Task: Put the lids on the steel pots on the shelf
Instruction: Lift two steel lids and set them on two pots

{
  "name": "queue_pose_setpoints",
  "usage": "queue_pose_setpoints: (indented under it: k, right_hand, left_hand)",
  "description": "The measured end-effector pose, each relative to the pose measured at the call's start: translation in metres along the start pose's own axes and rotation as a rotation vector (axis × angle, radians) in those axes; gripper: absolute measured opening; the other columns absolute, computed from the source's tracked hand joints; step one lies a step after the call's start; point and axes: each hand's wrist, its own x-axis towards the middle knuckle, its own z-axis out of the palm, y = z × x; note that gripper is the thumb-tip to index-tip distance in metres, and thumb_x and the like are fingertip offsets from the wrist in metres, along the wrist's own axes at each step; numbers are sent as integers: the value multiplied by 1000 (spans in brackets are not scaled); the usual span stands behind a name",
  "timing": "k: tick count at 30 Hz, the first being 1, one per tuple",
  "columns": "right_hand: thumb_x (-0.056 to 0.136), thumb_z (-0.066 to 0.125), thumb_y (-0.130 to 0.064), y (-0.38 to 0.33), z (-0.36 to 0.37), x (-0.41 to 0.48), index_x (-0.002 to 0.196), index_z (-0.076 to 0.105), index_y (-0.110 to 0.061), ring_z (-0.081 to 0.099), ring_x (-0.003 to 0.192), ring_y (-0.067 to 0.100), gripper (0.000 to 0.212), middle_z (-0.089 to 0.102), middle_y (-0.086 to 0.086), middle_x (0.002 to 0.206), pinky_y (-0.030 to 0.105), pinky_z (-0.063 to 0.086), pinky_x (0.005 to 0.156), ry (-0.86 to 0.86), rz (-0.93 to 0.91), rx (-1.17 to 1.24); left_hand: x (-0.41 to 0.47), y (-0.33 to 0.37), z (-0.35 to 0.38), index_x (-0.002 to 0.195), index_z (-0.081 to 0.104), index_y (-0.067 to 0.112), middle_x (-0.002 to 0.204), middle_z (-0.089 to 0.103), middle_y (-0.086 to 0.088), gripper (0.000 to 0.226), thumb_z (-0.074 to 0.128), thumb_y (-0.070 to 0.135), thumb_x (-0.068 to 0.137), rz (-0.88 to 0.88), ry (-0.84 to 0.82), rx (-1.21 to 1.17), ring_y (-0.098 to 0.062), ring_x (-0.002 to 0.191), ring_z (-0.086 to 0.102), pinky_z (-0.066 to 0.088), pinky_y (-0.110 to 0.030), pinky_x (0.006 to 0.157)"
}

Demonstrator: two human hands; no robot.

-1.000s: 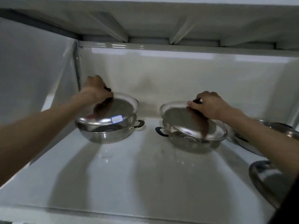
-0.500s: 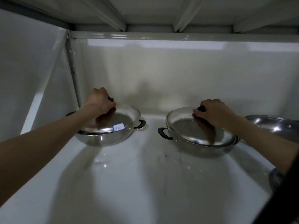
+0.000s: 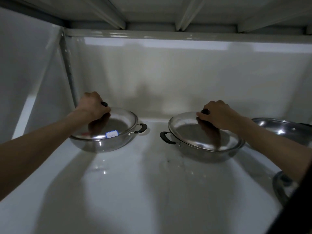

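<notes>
Two shallow steel pots with black side handles stand on the white shelf (image 3: 135, 191). The left pot (image 3: 104, 144) carries a steel lid (image 3: 121, 122) with a small blue-edged label near its front rim. My left hand (image 3: 92, 105) is closed over that lid's black knob. The right pot (image 3: 207, 152) is covered by another steel lid (image 3: 194, 130), which lies flat on its rim. My right hand (image 3: 219, 114) grips the black knob of this lid.
A third steel pot (image 3: 283, 129) stands at the far right, behind my right forearm. Another steel lid (image 3: 282, 186) lies at the right front edge, partly cut off. The shelf's back wall and left upright post (image 3: 69, 73) close in the space; a low shelf board runs overhead.
Both lids have come down from tilted positions above the pots to rest on the rims. My hands have stayed on the knobs. The camera has moved closer.
</notes>
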Motion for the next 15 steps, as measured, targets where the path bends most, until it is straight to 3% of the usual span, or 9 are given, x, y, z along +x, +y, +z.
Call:
queue_pose_setpoints:
  k: [3, 7, 11, 13, 15]
  right_hand:
    - [93, 52, -50, 3, 4, 1, 87, 64, -4, 61, 72, 31, 48, 65, 16, 84, 42, 54, 70, 14, 0, 13]
    - [92, 47, -58, 4, 5, -6, 97, 64, -9, 60, 85, 34, 52, 65, 17, 99, 44, 53, 78, 9, 31, 26]
    - [86, 35, -75, 2, -8, -31, 132, 46, -15, 58, 104, 40, 76, 58, 19, 116, 45, 45, 84, -4, 95, -10]
    - [89, 33, -71, 5, -23, -53, 136, 41, -13, 58, 106, 39, 76, 58, 20, 118, 45, 45, 84, 67, 115, -18]
    - [93, 39, -62, 16, -45, -85, 128, 53, -14, 59, 105, 36, 61, 62, 18, 117, 42, 47, 82, 92, 130, -34]
  left_hand:
    - [1, -1, 2, 98, 72, -2, 102, 69, -27, 40, 68, 31, 76, 16, -9, 41, -41, 99, 62, 54, -40, 82]
    - [1, -2, 5, 101, 70, -3, 105, 67, -29, 42, 63, 34, 82, 35, -36, 83, -43, 98, 61, 53, -43, 82]
    - [-15, 5, 2, 124, 54, 0, 121, 58, -31, 65, 54, 53, 85, 98, -52, 222, -45, 113, 53, 47, -46, 89]
    - [-32, 22, -6, 136, 42, 7, 127, 50, -30, 71, 53, 54, 84, 192, 50, 266, -46, 118, 48, 46, -51, 87]
    - [-57, 52, -13, 138, 44, 13, 128, 51, -25, 63, 55, 44, 84, 369, 188, 190, -44, 118, 50, 48, -53, 85]
